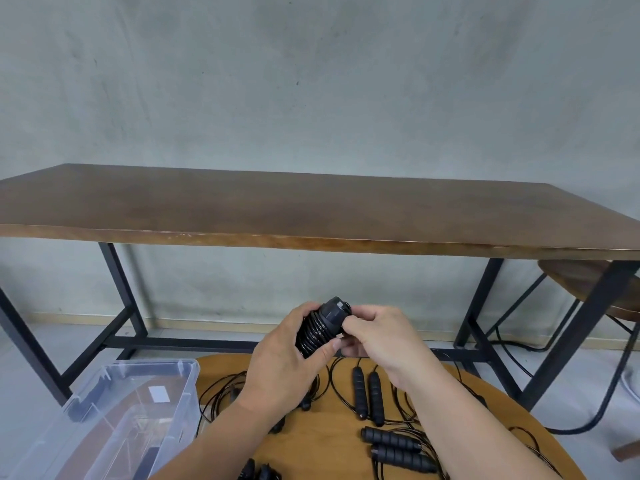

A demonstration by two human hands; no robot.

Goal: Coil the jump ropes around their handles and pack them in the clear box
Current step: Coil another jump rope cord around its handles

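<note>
Coiled rope bundle (320, 329) | left hand (282, 362) grips | right hand (377, 336) apparently pinches

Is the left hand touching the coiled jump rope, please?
Touching: the head view shows the left hand wrapped round the coiled jump rope, thumb pressed on its coils.

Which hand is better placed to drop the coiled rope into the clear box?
Left. The left hand already wraps the coiled rope, and the clear box sits on its side. The right hand only pinches the end.
</note>
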